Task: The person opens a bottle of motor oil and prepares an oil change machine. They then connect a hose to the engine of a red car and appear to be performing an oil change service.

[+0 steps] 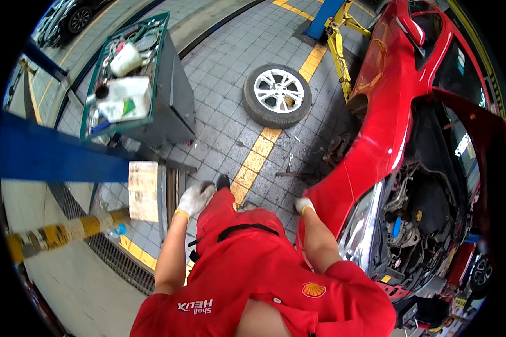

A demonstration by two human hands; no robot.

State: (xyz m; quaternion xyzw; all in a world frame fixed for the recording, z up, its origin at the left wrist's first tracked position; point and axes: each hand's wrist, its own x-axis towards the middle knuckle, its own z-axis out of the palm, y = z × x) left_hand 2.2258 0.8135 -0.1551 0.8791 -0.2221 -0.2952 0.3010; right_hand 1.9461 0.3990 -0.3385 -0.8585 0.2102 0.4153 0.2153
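My left hand [195, 200], in a whitish work glove with greyed fingers, is beside my left leg, near a dark shoe [223, 181]. Its fingers are bent loosely, and I see nothing held in them. My right hand [304, 205], also gloved, is low beside the front wheel arch of a red car [357, 168]. Its fingers are mostly hidden, so I cannot tell whether it touches the panel. Ahead of me, a wheel with a silver rim and black tyre [277, 96] lies flat on the tiled floor. A wrench [290, 163] lies nearer, close to the car.
A tool cart [174, 95] carrying a white jug [126, 60] and tools stands left. Blue lift posts [62, 149] and a yellow lift arm [336, 50] flank the bay. A striped bar [67, 233] crosses lower left, by a floor grate [115, 255]. The car's engine bay [416, 224] is exposed.
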